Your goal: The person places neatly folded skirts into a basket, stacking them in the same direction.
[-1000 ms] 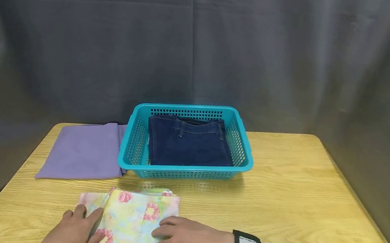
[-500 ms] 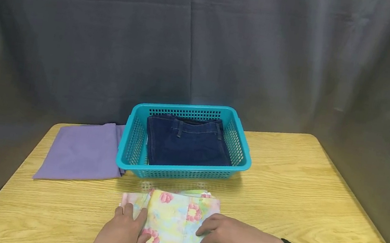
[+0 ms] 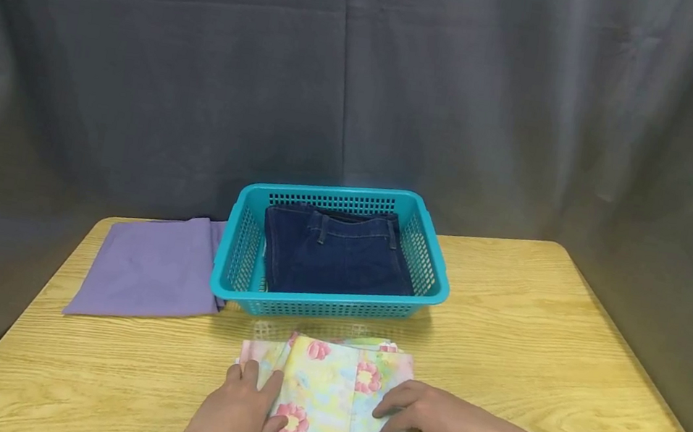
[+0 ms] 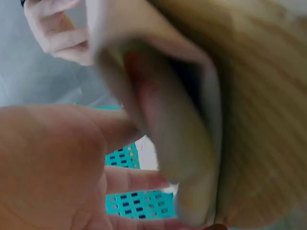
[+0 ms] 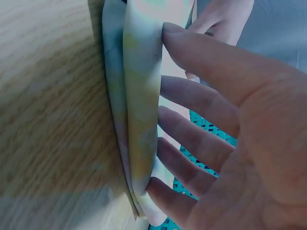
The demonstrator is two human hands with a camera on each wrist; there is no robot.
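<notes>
Plainly, in the head view, the floral cloth (image 3: 321,410) lay folded on the table (image 3: 522,327), between the two hands. The left hand (image 3: 237,410) rested on its left side, fingers spread and relaxed; the right hand (image 3: 443,429) touched its right side, fingers loosely bent and apart. Beyond both hands stood the teal basket (image 3: 335,300) with jeans (image 3: 341,259) inside — and the purple cloth (image 3: 149,267) lay beyond the left hand, left of the basket. In the left wrist view, the floral cloth's fold rose beside the extended fingers. In the right wrist view, thumb and fingertips touched the fold — well apart, without closing round it.
</notes>
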